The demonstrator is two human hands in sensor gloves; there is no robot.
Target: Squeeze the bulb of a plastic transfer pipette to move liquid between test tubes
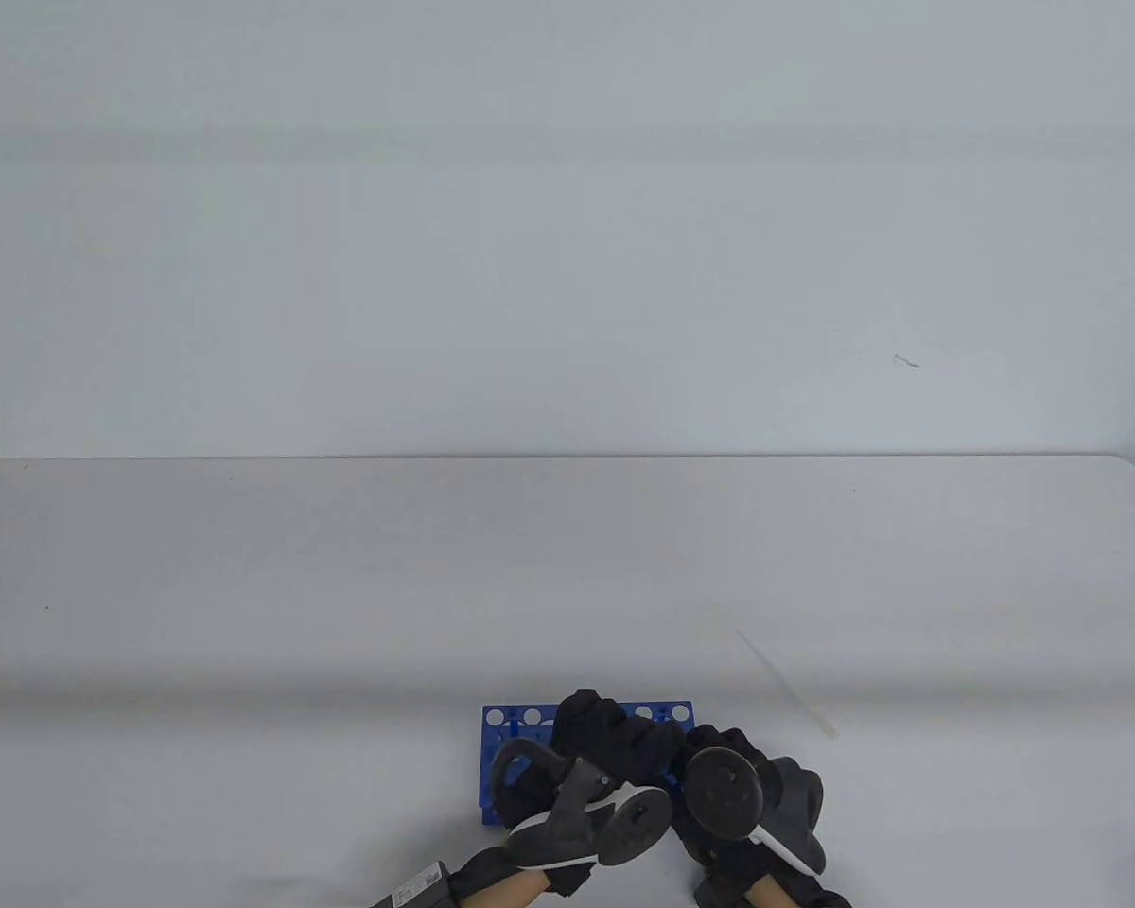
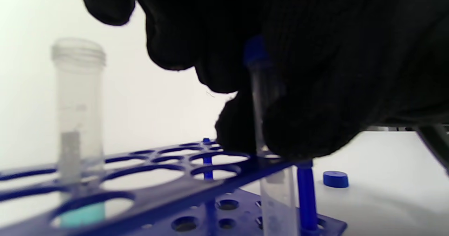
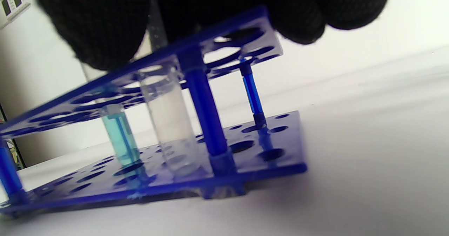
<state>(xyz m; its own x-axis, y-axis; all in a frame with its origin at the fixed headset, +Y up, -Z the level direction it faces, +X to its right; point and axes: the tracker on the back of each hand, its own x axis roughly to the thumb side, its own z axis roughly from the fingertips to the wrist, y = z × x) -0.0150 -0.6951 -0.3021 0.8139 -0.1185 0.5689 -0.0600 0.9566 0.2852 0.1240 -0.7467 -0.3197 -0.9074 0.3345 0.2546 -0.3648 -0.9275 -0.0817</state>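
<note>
A blue test tube rack point(image 1: 514, 726) stands at the table's near edge, with both gloved hands over it. In the left wrist view my left hand point(image 2: 245, 88) grips a clear tube with a blue cap point(image 2: 261, 99) that stands in the rack point(image 2: 168, 194). An uncapped clear tube point(image 2: 79, 102) stands further left. In the right wrist view my right hand's fingers point(image 3: 105, 25) rest on the rack's top plate point(image 3: 224, 39), over a clear tube point(image 3: 172, 123). A tube of teal liquid point(image 3: 121, 137) stands beside it. The plastic pipette point(image 1: 787, 683) lies on the table right of the rack, in neither hand.
A loose blue cap point(image 2: 335, 179) lies on the table beside the rack. The white table point(image 1: 340, 586) stretches far back to a pale wall. My left hand point(image 1: 591, 719) and right hand point(image 1: 719, 747) sit close together over the rack's right half.
</note>
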